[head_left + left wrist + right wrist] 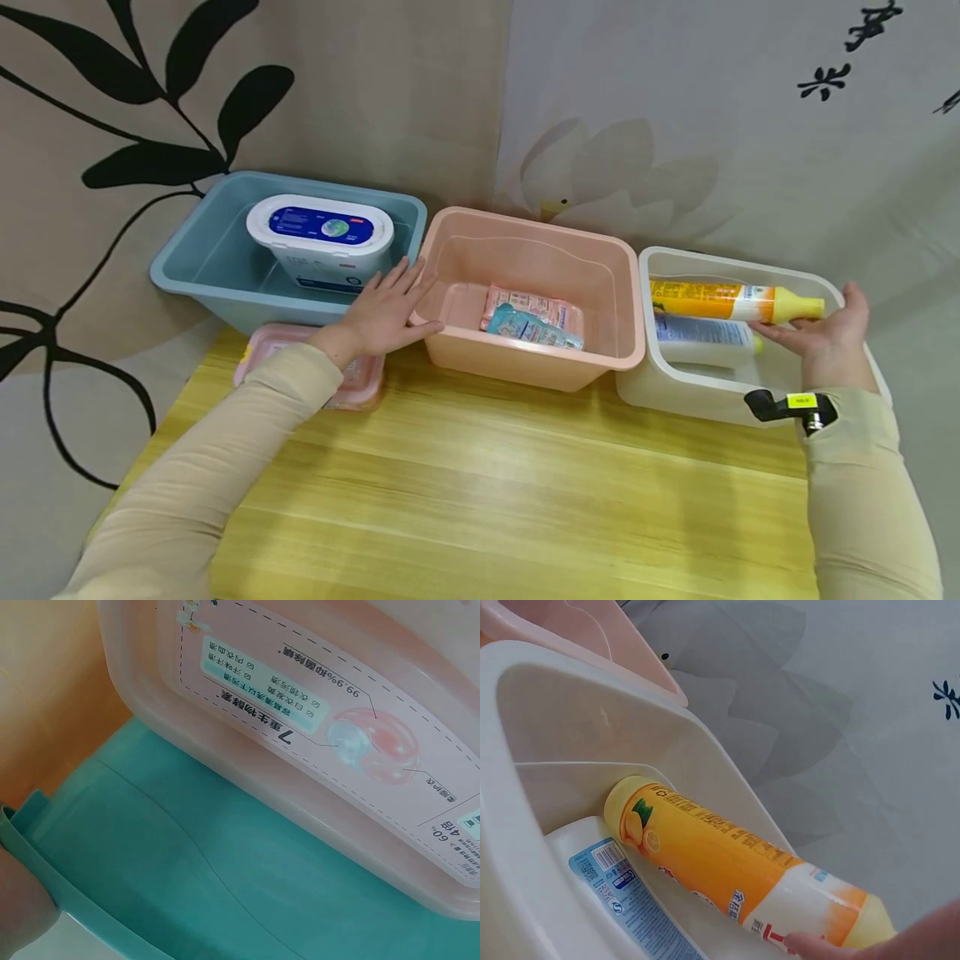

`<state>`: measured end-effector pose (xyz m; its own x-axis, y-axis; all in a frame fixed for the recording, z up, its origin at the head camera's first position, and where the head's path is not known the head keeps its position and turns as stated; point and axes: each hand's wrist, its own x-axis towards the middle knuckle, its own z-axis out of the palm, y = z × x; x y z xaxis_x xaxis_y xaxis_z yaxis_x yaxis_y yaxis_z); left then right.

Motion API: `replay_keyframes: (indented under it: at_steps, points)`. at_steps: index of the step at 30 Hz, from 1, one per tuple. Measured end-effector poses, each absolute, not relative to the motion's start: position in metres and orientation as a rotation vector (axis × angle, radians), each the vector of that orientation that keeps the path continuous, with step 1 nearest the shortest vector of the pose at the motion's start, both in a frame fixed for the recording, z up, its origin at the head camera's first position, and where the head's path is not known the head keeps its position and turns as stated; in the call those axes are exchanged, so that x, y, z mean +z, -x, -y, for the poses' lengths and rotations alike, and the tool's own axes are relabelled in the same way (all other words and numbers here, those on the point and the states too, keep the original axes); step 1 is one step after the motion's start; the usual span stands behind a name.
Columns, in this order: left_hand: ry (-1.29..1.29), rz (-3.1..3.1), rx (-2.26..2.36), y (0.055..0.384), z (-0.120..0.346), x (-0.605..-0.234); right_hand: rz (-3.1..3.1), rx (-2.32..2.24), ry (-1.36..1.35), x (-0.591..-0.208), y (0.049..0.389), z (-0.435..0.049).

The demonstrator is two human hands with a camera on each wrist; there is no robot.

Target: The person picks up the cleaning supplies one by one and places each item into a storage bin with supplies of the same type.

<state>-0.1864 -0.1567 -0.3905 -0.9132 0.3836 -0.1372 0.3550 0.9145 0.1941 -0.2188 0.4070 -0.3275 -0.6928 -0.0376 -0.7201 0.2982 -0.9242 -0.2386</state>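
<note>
My left hand (386, 312) lies with straight, spread fingers over the neighbouring rims of the blue bin (217, 287) and the pink bin (517, 358). Under that wrist, a pink lidded box (367, 383) sits on the table; its printed label fills much of the left wrist view. My right hand (832, 342) is over the white bin (697, 392), its fingers extended. One digit touches the yellow-and-orange bottle (720, 855) near its cap end. Beside that bottle lies a white bottle (622, 892) with a blue label.
Inside the blue bin stands a white tub (322, 242) with a blue lid label. Pink and blue small packets (532, 321) lie in the pink bin. The bins stand in a row along the back of the wooden table (510, 483), against a patterned curtain (390, 100).
</note>
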Motion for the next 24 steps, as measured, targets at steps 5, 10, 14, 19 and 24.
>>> replay_keyframes:
  at_steps: [5,10,14,19,24]
  points:
    - [-0.561,-2.9,0.239,0.185,0.156,-0.388,-0.525,-2.653,-1.204,-0.332,0.225,-0.407]
    - [-0.55,-2.894,0.24,0.186,0.155,-0.388,-0.553,-2.641,-1.166,-0.333,0.234,-0.404]
    - [-0.558,-2.896,0.235,0.187,0.154,-0.388,-0.552,-2.664,-1.097,-0.328,0.236,-0.399]
    - [-0.565,-2.898,0.229,0.186,0.154,-0.387,-0.517,-2.687,-1.059,-0.321,0.236,-0.392]
    - [-0.56,-2.901,0.217,0.186,0.155,-0.388,-0.492,-2.702,-1.016,-0.317,0.234,-0.386]
